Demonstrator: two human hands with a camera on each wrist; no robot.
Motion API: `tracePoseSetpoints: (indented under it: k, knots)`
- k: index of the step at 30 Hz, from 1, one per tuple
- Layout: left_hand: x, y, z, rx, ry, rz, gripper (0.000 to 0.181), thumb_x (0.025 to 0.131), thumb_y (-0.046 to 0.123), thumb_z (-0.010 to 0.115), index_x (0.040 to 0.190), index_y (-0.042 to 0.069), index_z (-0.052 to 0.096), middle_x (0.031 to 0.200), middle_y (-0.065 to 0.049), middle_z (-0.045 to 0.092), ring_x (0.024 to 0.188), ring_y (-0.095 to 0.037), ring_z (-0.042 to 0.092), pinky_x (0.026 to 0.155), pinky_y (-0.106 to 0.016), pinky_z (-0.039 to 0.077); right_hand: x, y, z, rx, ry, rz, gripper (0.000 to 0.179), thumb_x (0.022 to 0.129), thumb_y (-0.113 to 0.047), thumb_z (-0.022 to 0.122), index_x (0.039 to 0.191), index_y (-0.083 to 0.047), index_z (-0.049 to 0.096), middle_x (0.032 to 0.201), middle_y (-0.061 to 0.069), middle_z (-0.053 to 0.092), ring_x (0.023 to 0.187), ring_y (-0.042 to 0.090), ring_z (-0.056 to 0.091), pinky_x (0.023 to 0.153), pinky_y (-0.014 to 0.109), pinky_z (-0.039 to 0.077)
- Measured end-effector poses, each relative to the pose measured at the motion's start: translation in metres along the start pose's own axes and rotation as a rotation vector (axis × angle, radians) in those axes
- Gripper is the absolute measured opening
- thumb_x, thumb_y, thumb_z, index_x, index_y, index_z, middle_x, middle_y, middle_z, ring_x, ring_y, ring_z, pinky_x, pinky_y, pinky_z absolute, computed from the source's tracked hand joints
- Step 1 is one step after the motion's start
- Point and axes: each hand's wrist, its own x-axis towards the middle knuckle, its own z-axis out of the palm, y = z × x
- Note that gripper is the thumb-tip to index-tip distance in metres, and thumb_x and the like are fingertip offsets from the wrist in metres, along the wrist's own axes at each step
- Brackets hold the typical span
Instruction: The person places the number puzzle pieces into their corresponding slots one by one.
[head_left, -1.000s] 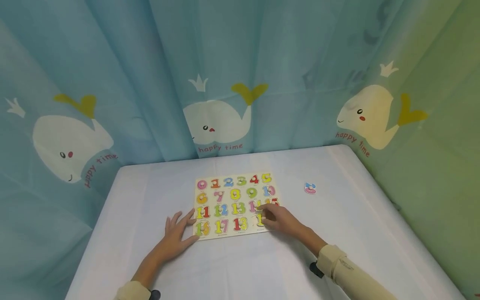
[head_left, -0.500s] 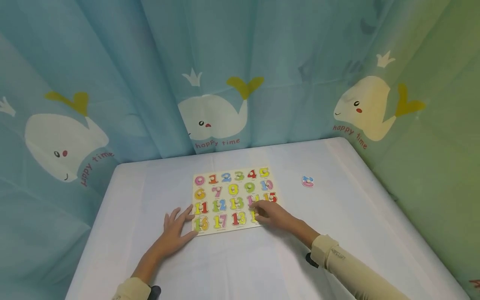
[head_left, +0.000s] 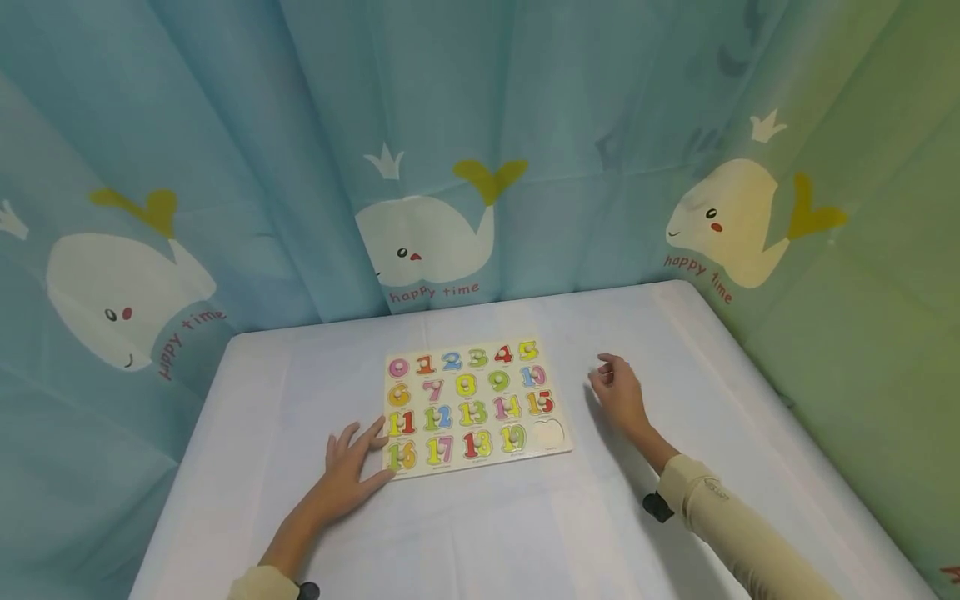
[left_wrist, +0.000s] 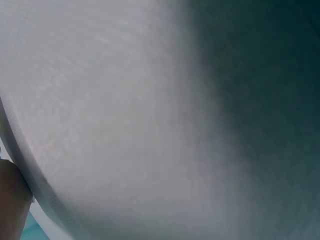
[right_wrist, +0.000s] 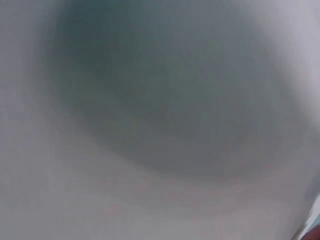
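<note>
A wooden number puzzle board (head_left: pixel 487 461) lies flat on the white table in the head view. Knobbed number pieces sit in its recesses, among them the 19 (head_left: pixel 513 437). At its lower right corner a pale recess (head_left: pixel 550 434) shows bare. My left hand (head_left: pixel 347 473) rests at the board's left edge, fingers spread and fingertips on the rim. My right hand (head_left: pixel 621 398) is right of the board, fingers bent, over the spot of the loose blue-and-pink number piece. The hand hides that piece; I cannot tell whether the fingers grip it.
The white-covered table (head_left: pixel 465 533) reaches back to a blue-green curtain (head_left: pixel 315 167) printed with whales, which also runs along both sides. Both wrist views show mostly blurred pale cloth and shadow, with a sliver of skin at a lower corner.
My right hand has left the 19 at the board's lower right and moved right and back, over the loose piece. The 19 now shows in its recess. My left hand has stayed put.
</note>
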Motion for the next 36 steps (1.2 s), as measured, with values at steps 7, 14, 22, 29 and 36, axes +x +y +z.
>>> tracePoseSetpoints:
  k: [7,14,22,29,36]
  knots:
    - [-0.001,0.000,-0.001,-0.019,-0.011,0.000,0.067,0.083,0.038,0.068,0.138,0.010,0.045,0.139,-0.007,0.048,0.136,-0.040,0.013,0.104,-0.063,-0.007,0.016,0.012,-0.012,-0.063,0.130,0.187,0.041,0.086,-0.003,0.061,0.120,0.015,0.048,0.096,0.026,0.054,0.090,0.035,0.053,0.077,0.042,0.044]
    - [-0.003,0.001,-0.003,-0.015,0.002,-0.004,0.070,0.082,0.037,0.068,0.141,0.010,0.042,0.132,-0.007,0.053,0.136,-0.040,0.013,0.104,-0.063,-0.008,0.020,0.014,-0.015,-0.102,0.116,0.192,0.042,0.086,-0.008,0.063,0.119,0.014,0.048,0.087,0.021,0.058,0.078,0.032,0.054,0.067,0.038,0.043]
    - [-0.002,0.001,-0.002,-0.012,-0.024,-0.012,0.075,0.083,0.041,0.067,0.144,0.011,0.036,0.129,-0.006,0.055,0.137,-0.040,0.012,0.104,-0.063,-0.008,0.019,0.010,-0.014,-0.129,0.093,0.105,0.035,0.087,-0.003,0.059,0.117,0.012,0.051,0.088,0.020,0.058,0.078,0.030,0.054,0.065,0.035,0.044]
    - [-0.001,0.004,-0.004,-0.008,-0.007,0.001,0.068,0.084,0.039,0.067,0.140,0.010,0.041,0.138,-0.008,0.047,0.136,-0.041,0.012,0.104,-0.063,-0.007,0.005,-0.021,-0.009,-0.022,-0.217,-0.037,0.041,0.087,-0.006,0.064,0.124,0.004,0.049,0.089,0.010,0.058,0.080,0.023,0.056,0.062,0.028,0.045]
    - [-0.001,0.003,-0.003,0.005,-0.009,0.004,0.061,0.084,0.040,0.066,0.134,0.009,0.049,0.147,-0.007,0.037,0.137,-0.040,0.012,0.104,-0.063,-0.007,-0.022,-0.039,0.000,-0.016,-0.600,-0.225,0.039,0.086,-0.005,0.066,0.120,0.002,0.051,0.085,-0.003,0.054,0.078,0.013,0.053,0.064,0.023,0.046]
